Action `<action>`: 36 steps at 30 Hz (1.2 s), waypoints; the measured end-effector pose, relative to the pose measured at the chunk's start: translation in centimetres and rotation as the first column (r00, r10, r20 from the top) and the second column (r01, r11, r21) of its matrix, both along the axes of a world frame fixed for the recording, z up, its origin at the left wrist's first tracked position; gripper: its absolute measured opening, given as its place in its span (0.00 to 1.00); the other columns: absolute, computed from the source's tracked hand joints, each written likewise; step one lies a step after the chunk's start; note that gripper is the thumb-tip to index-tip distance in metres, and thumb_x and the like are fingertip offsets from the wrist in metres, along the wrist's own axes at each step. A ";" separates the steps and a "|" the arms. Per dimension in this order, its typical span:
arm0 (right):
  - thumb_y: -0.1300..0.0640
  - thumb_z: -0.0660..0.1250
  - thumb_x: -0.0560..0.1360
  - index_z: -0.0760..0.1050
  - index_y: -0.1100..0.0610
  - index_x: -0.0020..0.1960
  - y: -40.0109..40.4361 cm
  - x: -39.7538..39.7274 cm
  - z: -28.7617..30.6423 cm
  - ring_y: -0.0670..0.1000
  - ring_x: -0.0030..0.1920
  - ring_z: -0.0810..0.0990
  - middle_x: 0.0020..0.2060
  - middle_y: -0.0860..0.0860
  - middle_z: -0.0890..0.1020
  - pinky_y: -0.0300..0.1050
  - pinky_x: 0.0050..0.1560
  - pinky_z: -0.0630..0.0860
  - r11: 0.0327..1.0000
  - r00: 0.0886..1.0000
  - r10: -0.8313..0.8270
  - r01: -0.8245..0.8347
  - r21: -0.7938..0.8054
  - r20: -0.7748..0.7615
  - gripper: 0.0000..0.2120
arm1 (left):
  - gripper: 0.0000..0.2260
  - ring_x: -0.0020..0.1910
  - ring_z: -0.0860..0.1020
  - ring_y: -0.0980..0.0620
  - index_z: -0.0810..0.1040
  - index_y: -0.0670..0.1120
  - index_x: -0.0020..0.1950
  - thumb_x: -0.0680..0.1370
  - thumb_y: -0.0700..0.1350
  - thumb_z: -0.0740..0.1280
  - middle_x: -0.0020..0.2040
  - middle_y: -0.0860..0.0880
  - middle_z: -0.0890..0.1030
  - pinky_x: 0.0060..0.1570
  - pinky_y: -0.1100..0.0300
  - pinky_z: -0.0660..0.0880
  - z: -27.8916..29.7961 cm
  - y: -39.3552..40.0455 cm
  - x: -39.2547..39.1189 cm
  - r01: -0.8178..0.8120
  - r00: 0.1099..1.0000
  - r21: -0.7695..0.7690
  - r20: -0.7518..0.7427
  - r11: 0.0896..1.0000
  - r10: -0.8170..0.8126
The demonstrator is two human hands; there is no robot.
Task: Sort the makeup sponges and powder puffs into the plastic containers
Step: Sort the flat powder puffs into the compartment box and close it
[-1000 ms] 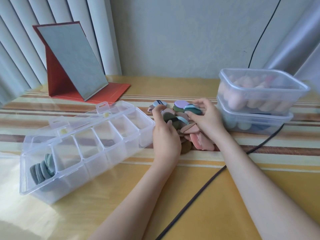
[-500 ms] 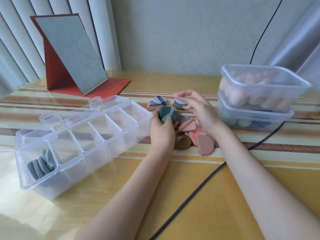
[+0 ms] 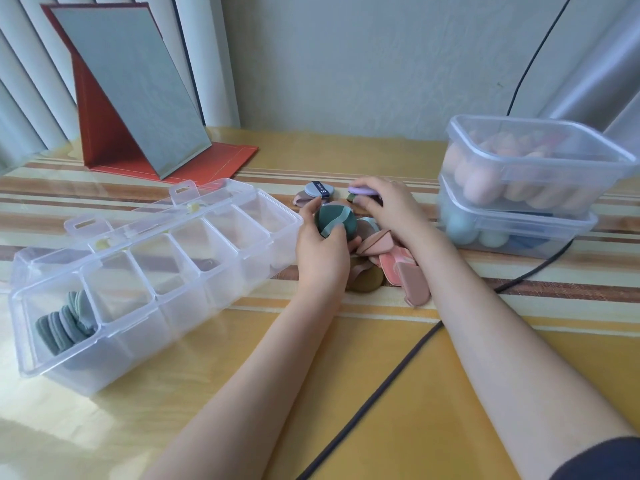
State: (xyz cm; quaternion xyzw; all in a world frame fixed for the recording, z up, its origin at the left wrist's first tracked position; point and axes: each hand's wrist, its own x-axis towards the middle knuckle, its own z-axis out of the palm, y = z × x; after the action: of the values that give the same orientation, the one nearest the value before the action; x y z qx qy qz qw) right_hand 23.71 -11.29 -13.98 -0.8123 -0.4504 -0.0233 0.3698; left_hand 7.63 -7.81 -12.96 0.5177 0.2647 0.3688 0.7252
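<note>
Since earlier: right hand has dropped from raised onto the puff pile.
Left hand: grips dark green puff.
Right hand: fingers curled round lilac puff.
Divided organizer: on surface, left, green puffs in nearest compartment.

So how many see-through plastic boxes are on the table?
3: the long divided box lies open at the left; two lidded tubs sit stacked at the right, the top tub on the bottom tub.

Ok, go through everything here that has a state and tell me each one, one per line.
Compartment box: lid open, green puffs in the nearest compartment.
Two tubs: stacked, sponges inside.
Mirror: propped, tilted.
Left hand: grips dark green puff.
Right hand: pinches lilac puff.
</note>
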 end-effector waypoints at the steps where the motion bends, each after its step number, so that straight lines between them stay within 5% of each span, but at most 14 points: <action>1: 0.58 0.63 0.78 0.79 0.53 0.57 0.0 -0.3 0.1 0.39 0.48 0.76 0.48 0.41 0.81 0.34 0.51 0.72 0.997 1.000 -0.007 0.008 0.074 -0.005 0.09 | 0.18 0.45 0.82 0.52 0.68 0.53 0.60 0.78 0.32 0.57 0.48 0.57 0.73 0.40 0.65 0.80 0.0 0.0 0.0 0.002 1.000 0.003 -0.003 1.000 -0.002; 3: 0.58 0.61 0.79 0.78 0.52 0.51 -0.1 -0.7 0.5 0.37 0.41 0.75 0.41 0.38 0.79 0.26 0.41 0.68 0.978 0.996 -0.029 0.046 0.203 -0.085 0.08 | 0.17 0.41 0.82 0.55 0.69 0.52 0.59 0.78 0.33 0.57 0.47 0.58 0.74 0.38 0.66 0.79 0.0 0.0 0.0 0.007 1.000 -0.008 -0.006 1.000 -0.007; 6: 0.53 0.62 0.79 0.73 0.49 0.53 -0.4 -0.9 0.7 0.45 0.44 0.77 0.47 0.46 0.80 0.36 0.44 0.71 0.962 0.948 -0.026 0.110 0.250 -0.317 0.04 | 0.17 0.45 0.82 0.53 0.68 0.52 0.60 0.78 0.33 0.57 0.47 0.58 0.74 0.40 0.65 0.80 0.0 0.0 0.0 0.004 1.000 -0.014 -0.004 1.000 -0.004; 10: 0.50 0.64 0.78 0.75 0.54 0.44 -0.5 -0.8 0.2 0.38 0.35 0.70 0.34 0.44 0.75 0.38 0.34 0.65 0.990 0.979 -0.106 0.120 0.075 -0.172 0.09 | 0.16 0.46 0.81 0.53 0.68 0.52 0.60 0.78 0.33 0.57 0.48 0.59 0.72 0.41 0.64 0.80 0.1 0.0 0.0 -0.004 1.000 -0.012 -0.011 1.000 0.004; 13: 0.49 0.65 0.77 0.81 0.55 0.43 -0.5 -0.5 0.0 0.47 0.46 0.73 0.42 0.49 0.76 0.44 0.46 0.69 0.978 0.979 -0.200 0.202 0.043 -0.035 0.12 | 0.17 0.49 0.81 0.50 0.68 0.51 0.61 0.78 0.33 0.57 0.49 0.58 0.72 0.42 0.63 0.81 0.1 0.0 0.0 -0.001 1.000 -0.016 -0.008 1.000 0.000; 16: 0.44 0.66 0.75 0.80 0.52 0.43 -0.6 -0.5 0.0 0.53 0.60 0.69 0.53 0.52 0.75 0.46 0.59 0.67 0.982 0.975 -0.183 0.186 0.011 -0.129 0.12 | 0.16 0.49 0.81 0.50 0.68 0.51 0.60 0.78 0.33 0.57 0.48 0.58 0.72 0.41 0.64 0.81 0.0 0.1 0.1 -0.007 1.000 -0.005 -0.006 1.000 0.007; 20: 0.44 0.72 0.70 0.75 0.48 0.40 -0.7 -0.7 0.0 0.50 0.58 0.68 0.49 0.48 0.74 0.44 0.54 0.67 0.986 0.960 -0.163 0.169 0.005 -0.229 0.09 | 0.16 0.45 0.82 0.52 0.67 0.52 0.59 0.78 0.33 0.57 0.48 0.58 0.73 0.41 0.64 0.80 -0.1 0.1 0.1 0.000 1.000 -0.008 -0.003 1.000 0.000; 25: 0.52 0.73 0.72 0.72 0.52 0.39 -1.4 -1.0 1.8 0.42 0.36 0.79 0.34 0.46 0.79 0.35 0.33 0.74 0.917 0.850 0.083 0.140 0.374 -0.520 0.11 | 0.20 0.47 0.81 0.51 0.71 0.51 0.61 0.76 0.30 0.56 0.48 0.56 0.73 0.45 0.59 0.81 -0.2 0.1 0.1 -0.003 1.000 0.069 -0.021 0.998 0.004; 28: 0.55 0.74 0.71 0.72 0.52 0.39 -1.0 -1.4 3.2 0.44 0.36 0.80 0.32 0.46 0.80 0.37 0.37 0.75 0.884 0.829 0.210 0.066 0.463 -0.519 0.11 | 0.20 0.54 0.79 0.49 0.72 0.47 0.63 0.76 0.30 0.55 0.52 0.54 0.73 0.48 0.58 0.80 -0.2 -0.2 -0.2 -0.002 1.000 0.138 -0.022 0.990 0.005; 32: 0.54 0.75 0.70 0.77 0.50 0.41 -0.2 -3.2 5.3 0.48 0.38 0.81 0.36 0.48 0.83 0.40 0.35 0.74 0.878 0.776 0.340 -0.060 0.475 -0.531 0.06 | 0.19 0.49 0.80 0.57 0.72 0.47 0.62 0.77 0.30 0.55 0.55 0.50 0.77 0.41 0.68 0.77 1.1 -0.9 -1.0 -0.092 0.994 0.279 0.086 0.956 0.071; 36: 0.57 0.71 0.74 0.80 0.52 0.47 0.2 -5.4 7.1 0.44 0.33 0.77 0.37 0.46 0.82 0.34 0.24 0.66 0.835 0.727 0.408 -0.052 0.548 -0.552 0.02 | 0.20 0.51 0.81 0.49 0.69 0.51 0.65 0.78 0.32 0.57 0.55 0.49 0.77 0.47 0.57 0.80 2.9 -1.7 -2.2 -0.117 0.989 0.258 0.120 0.959 0.088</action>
State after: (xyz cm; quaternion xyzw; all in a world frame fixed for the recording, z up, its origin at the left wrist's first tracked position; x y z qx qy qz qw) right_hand 18.30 -11.07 -6.84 -0.5807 -0.3729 0.1923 0.6977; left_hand 5.41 -9.54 -10.09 0.5750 0.2003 0.4651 0.6426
